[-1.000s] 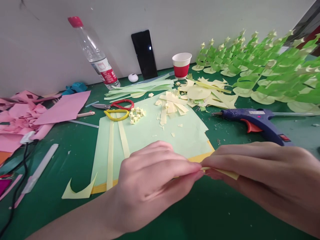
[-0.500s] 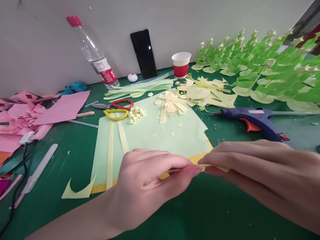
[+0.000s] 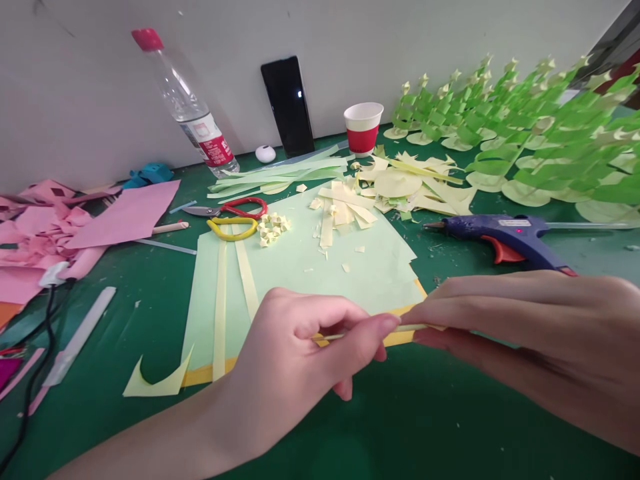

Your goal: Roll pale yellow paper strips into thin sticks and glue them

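Note:
Between my two hands runs a narrow pale yellow paper strip (image 3: 411, 327), seen nearly edge-on above the table's front part. My left hand (image 3: 320, 353) pinches it between thumb and fingers. From the other side my right hand (image 3: 520, 327) grips the same strip, its fingers pressed together; part of the strip is hidden inside both hands. Beneath and beyond them lies a pale green sheet (image 3: 285, 280) over an orange-yellow one (image 3: 207, 373). Long cream strips (image 3: 220, 307) rest on it, left of my left hand. A small heap of folded paper stars (image 3: 273, 229) sits farther back.
Scissors (image 3: 233, 229) with red and yellow handles lie behind the strips. A blue glue gun (image 3: 505, 230) rests beyond my right hand. Paper scraps (image 3: 415, 183), a paper cup (image 3: 363, 130), a phone (image 3: 289, 107) and a bottle (image 3: 200, 127) stand behind; green paper plants (image 3: 515, 133) fill the right.
My left thumb has slid up over the strip and its lower fingers now show beneath. My right hand has tilted and risen slightly. Both hands still hold the strip.

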### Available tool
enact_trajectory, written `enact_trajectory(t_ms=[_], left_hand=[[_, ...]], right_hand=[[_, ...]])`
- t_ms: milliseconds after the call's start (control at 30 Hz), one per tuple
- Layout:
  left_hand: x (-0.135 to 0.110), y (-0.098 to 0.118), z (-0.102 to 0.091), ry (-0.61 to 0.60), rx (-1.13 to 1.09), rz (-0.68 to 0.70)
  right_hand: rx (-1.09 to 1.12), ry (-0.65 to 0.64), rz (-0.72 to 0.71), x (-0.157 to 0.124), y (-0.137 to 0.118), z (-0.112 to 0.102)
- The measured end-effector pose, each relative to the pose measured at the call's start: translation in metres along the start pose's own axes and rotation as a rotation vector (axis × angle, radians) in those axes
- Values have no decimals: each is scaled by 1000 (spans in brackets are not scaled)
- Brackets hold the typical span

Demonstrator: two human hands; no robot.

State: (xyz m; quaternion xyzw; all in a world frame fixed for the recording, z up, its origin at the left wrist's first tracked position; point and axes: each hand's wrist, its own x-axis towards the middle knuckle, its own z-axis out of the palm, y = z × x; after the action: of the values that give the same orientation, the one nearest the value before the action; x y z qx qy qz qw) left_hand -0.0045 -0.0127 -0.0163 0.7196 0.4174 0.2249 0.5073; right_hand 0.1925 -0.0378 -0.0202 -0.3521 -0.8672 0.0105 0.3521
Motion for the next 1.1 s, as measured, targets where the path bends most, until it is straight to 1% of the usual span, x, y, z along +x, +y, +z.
enact_trajectory(t_ms=[100, 267, 333, 400, 467, 533, 600, 733, 933, 1100], left_hand=[[0, 2, -1, -22, -75, -77], [3, 2, 0, -74, -179, -193], [4, 1, 0, -69, -186, -174], [5, 0, -1, -25, -216, -114], [6, 0, -4, 29, -297, -52], [7, 0, -8, 53, -363, -26], [7, 1, -13, 72, -358, -25], [8, 3, -18, 82, -300, -42], [10, 2, -21, 71, -370, -76], [10, 6, -22, 152, -347, -61]], right_hand=[[-21, -46, 22, -5, 2, 1], [89, -79, 124, -16, 6, 6], [142, -101, 168, -15, 7, 7], [202, -98, 207, -11, 10, 6], [242, -68, 242, -3, 13, 3], [250, -37, 273, 4, 16, 0], [260, -30, 304, 10, 18, -4], [298, -64, 363, 13, 21, -8], [302, -48, 442, 16, 24, -11], [307, -76, 466, 15, 30, -13]])
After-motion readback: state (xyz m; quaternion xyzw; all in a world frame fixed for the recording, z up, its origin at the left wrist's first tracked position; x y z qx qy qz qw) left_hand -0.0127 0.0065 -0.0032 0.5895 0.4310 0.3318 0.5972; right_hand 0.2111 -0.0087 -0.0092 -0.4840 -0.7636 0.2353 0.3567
